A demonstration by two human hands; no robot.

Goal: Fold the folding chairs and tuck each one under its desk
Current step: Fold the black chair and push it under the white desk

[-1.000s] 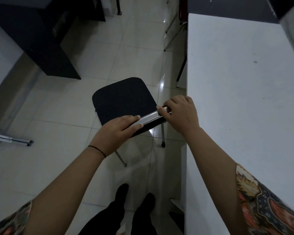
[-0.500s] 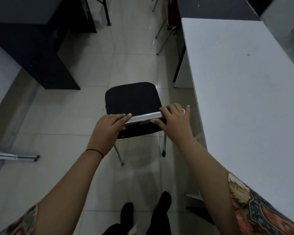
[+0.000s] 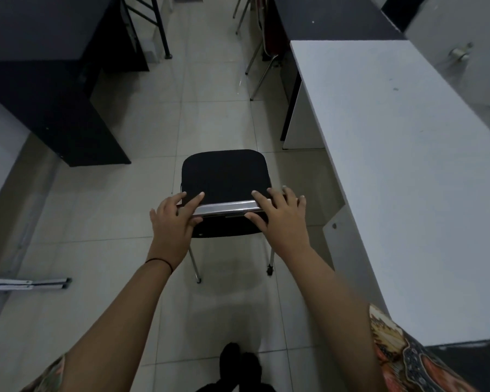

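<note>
The folding chair stood unfolded on the tiled floor directly ahead of both hands, its black seat just beyond the fingertips and its thin metal legs below the wrists. The left hand and the right hand lay apart at either end of the chrome top rail of the backrest, fingers spread over it and thumbs underneath; the hold looked loose rather than clamped. The white surface ran along the outer side of the right arm, near the chair but not touching it.

The chair seemed light: slim tube frame, padded seat. The frame would be stiff, and the polished rail could be slippery under bare palms. A sound hold for folding would probably be one hand on the rail and the other under the seat's front edge, keeping fingers clear of the hinge, which could pinch.
</note>
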